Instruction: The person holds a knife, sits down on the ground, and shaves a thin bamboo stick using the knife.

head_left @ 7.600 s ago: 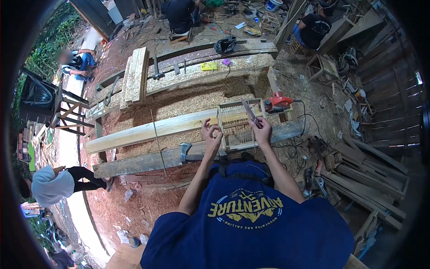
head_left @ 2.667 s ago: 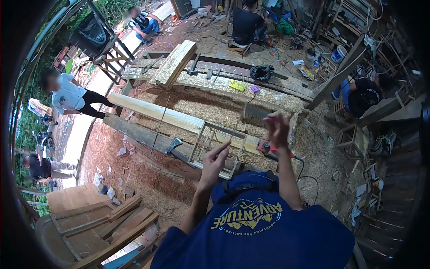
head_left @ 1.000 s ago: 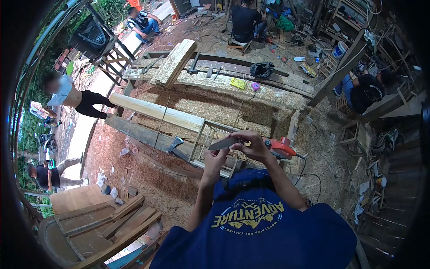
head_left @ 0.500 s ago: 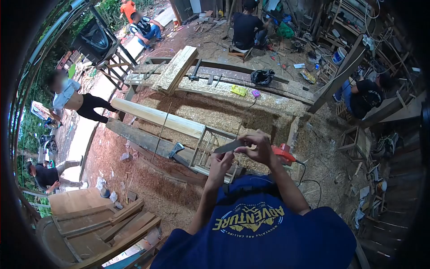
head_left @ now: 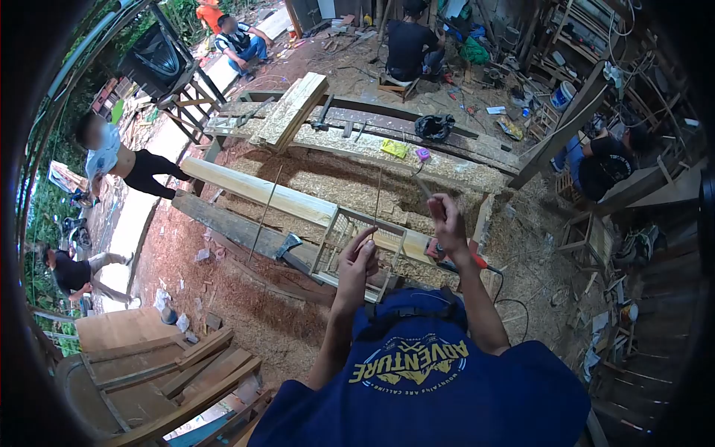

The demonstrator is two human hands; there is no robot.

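My right hand (head_left: 449, 226) is raised over the red power tool, its fingers closed around the lower end of a thin metal blade (head_left: 424, 184) that points up and to the left. To its left, my left hand (head_left: 357, 267) is pinched above a slatted wooden frame (head_left: 325, 257); whatever lies between its fingertips is too small to make out. Part of the red power tool (head_left: 480, 261), with a black cord, shows behind my right wrist. A hatchet (head_left: 289, 244) rests on a dark beam left of my left hand.
A pale plank (head_left: 261, 191) and the dark beam (head_left: 223, 222) run away to the left. Stacked boards (head_left: 294, 112) lie on the far bench beside a black bag (head_left: 434, 127). Wood shavings cover the ground. Several people sit or stand around; a wooden post (head_left: 558, 138) rises at right.
My hands have moved apart, the right one going up and to the right with the blade. My left hand has let go of the blade and shifted slightly left.
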